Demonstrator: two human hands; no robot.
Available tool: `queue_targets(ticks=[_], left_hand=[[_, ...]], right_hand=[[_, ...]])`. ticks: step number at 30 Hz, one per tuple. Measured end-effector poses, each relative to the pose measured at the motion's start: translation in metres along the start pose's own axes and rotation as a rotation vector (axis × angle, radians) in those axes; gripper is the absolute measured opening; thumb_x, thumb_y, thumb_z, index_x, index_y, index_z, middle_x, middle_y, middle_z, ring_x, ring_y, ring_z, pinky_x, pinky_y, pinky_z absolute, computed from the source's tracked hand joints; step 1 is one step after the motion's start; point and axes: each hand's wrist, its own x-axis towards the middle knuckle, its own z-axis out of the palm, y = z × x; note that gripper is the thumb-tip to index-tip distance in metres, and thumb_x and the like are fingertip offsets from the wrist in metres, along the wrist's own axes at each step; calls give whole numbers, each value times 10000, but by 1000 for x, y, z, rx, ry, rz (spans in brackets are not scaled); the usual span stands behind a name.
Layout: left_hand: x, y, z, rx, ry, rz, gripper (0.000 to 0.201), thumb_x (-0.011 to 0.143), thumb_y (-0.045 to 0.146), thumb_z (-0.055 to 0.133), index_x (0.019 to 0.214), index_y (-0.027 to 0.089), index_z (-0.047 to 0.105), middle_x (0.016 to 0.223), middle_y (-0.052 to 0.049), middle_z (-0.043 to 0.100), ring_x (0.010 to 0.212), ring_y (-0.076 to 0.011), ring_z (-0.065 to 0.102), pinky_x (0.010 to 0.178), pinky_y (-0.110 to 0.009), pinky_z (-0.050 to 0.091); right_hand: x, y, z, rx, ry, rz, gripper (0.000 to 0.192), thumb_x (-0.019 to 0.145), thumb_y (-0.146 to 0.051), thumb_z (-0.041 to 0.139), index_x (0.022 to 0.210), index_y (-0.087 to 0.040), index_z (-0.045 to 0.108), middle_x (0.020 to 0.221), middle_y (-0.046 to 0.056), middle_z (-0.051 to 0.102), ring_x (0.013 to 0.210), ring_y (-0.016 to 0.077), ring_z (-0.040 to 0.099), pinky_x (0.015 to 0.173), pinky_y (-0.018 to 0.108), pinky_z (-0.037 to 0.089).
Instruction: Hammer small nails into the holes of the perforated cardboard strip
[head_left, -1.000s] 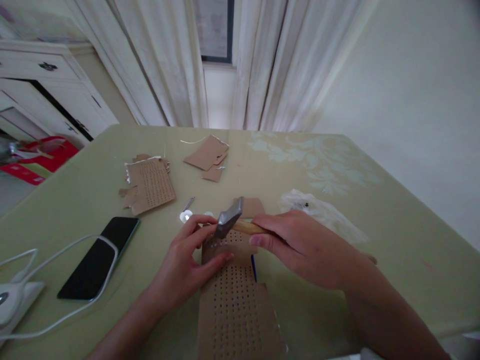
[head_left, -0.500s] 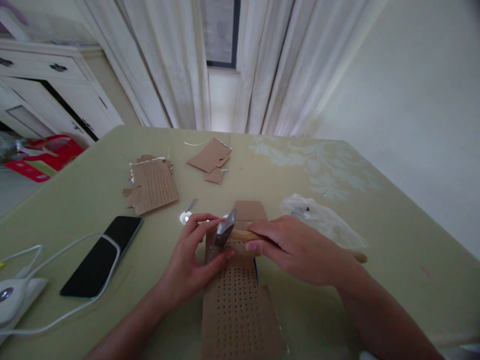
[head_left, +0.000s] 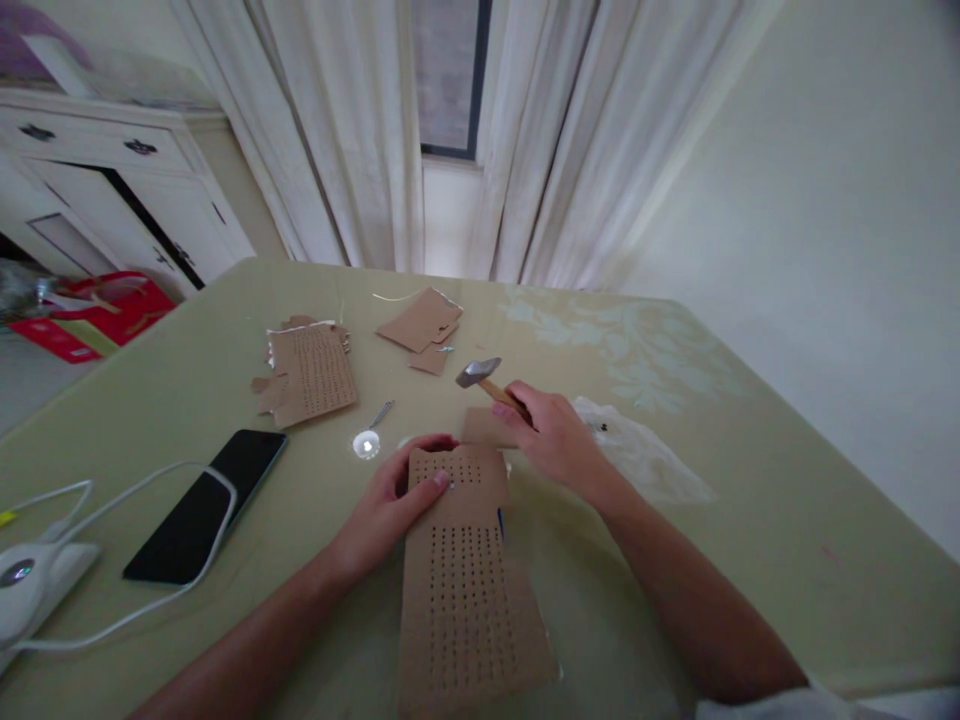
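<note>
A brown cardboard sheet (head_left: 461, 570) full of rows of small holes lies on the green table (head_left: 750, 480) in front of me. My left hand (head_left: 394, 500) rests on its upper left corner, thumb and fingers pinching something small at the edge; what it pinches is too small to tell. My right hand (head_left: 551, 435) grips the wooden handle of a hammer (head_left: 480, 375), its metal head raised above and beyond the sheet's far end.
A second perforated cardboard piece (head_left: 307, 372) and cardboard scraps (head_left: 420, 325) lie farther back. A black phone (head_left: 206, 505) with a white cable (head_left: 112, 500) and a white device (head_left: 30, 580) sit left. A shiny round metal piece (head_left: 366, 443) and crumpled clear plastic (head_left: 645, 455) flank the sheet.
The hammer head was down on the sheet's top left by my left fingers; now my right hand has lifted it up and away toward the back. The left hand stays on the sheet.
</note>
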Motion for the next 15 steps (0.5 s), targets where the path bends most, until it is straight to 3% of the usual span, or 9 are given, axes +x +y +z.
queue_targets(ticks=[4, 9, 15], left_hand=[[-2, -1, 0, -29, 12, -135, 690, 823, 749, 818, 1217, 184, 778, 1146, -134, 822, 1051, -343, 785, 901, -448, 662], [-7, -4, -2, 7, 24, -150, 655, 813, 721, 850, 1196, 193, 783, 1153, -141, 827, 1075, -348, 800, 889, -437, 681], [-12, -15, 1, -54, 70, -205, 698, 790, 749, 854, 1211, 197, 776, 1161, -153, 824, 1136, -376, 791, 953, -481, 679]], right_hand=[[14, 19, 35, -100, 18, 73, 244, 1160, -353, 512, 1131, -176, 679, 994, 97, 797, 880, 242, 716, 746, 334, 394], [9, 23, 60, -187, -16, 119, 322, 1175, -450, 481, 1262, -201, 665, 1225, 121, 803, 1045, 275, 761, 811, 347, 465], [4, 17, 73, -267, -81, 129, 325, 1173, -474, 485, 1274, -217, 655, 1222, 106, 793, 1013, 287, 786, 758, 351, 494]])
